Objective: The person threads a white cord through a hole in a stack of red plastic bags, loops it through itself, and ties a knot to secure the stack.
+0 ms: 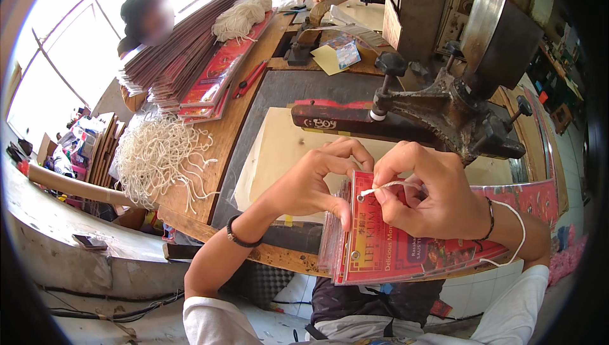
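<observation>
Right hand [428, 196] pinches string [370, 191] between thumb and fingers, its end at the eyelet [360, 198] in the cards' upper left corner. Left hand [320, 177] curved around that corner, thumb at side edge; can't tell if gripping. Cards [406, 266], red, stacked at near table [206, 202] edge, below the press [453, 110]. Loose cords [158, 158] heaped left; card pile [177, 53] behind, white bundle [241, 18] on top; red cutter [250, 80] beside.
</observation>
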Available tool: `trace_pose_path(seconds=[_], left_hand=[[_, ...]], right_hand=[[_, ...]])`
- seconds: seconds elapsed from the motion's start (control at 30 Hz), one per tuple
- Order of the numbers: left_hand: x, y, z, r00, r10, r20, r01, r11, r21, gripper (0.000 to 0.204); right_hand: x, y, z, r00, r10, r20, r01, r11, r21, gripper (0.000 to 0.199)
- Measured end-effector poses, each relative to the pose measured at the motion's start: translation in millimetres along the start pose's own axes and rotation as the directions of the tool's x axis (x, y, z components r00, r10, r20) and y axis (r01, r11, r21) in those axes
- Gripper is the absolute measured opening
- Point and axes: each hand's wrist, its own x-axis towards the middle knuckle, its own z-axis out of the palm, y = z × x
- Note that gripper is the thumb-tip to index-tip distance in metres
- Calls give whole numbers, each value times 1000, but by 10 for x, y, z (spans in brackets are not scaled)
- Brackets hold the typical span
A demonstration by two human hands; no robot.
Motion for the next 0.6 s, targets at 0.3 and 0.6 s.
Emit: trace_pose_path(seconds=[0.3,0.6], left_hand=[[13,5,6,1000,-20,9,20,999,-31,55],[0,119,-182,994,-14,104,-27,926,376,60]], right_hand=[[-3,-8,-34,995,-49,85,53,997,-49,21],[-17,-13,-9,990,23,141,-21,1000,-19,24]])
